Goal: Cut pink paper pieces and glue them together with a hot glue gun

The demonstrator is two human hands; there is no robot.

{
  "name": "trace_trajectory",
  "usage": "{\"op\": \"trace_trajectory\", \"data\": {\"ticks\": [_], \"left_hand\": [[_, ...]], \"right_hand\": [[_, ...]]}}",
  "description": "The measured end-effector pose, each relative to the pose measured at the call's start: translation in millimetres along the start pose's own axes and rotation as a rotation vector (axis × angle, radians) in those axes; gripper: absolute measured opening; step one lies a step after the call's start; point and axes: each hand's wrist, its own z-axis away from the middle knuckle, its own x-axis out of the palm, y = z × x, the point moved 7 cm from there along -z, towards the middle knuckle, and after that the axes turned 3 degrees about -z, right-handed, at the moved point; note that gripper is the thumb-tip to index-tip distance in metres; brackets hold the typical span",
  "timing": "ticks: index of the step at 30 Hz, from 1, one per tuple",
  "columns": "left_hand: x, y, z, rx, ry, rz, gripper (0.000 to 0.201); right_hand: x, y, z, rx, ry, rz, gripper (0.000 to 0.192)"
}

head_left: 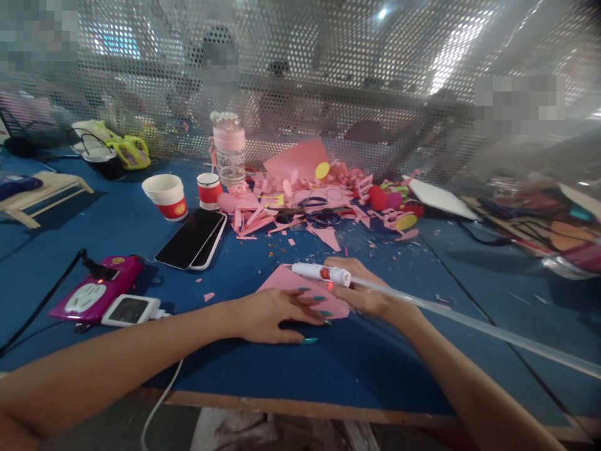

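A pink sheet of paper or foam (275,279) lies on the blue tabletop. My left hand (275,313) presses flat on it, fingers stretched to the right and holding nothing. My right hand (370,297) is closed on a white hot glue pen (312,271), whose front end points left over the sheet's far part. A long translucent glue stick (451,310) runs from the pen's back end to the right edge of the view. A small red light glows beside the pen near my right fingers. Whether the pen's tip touches the sheet, I cannot tell.
Behind lie heaped pink scraps (253,207) with scissors (323,218). At left are two phones (192,241), paper cups (166,197), a bottle (229,150) and a purple power strip (117,275). A perforated metal screen (300,81) backs the table.
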Motion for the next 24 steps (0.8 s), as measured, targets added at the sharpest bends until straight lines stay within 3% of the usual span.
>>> {"op": "trace_trajectory", "data": {"ticks": [24], "left_hand": [[1.2,1.0,-1.0,0.007,-0.035,-0.017,0.041]], "right_hand": [[-22.7,14.0,21.1,0.075,0.1,0.034,0.015]]}}
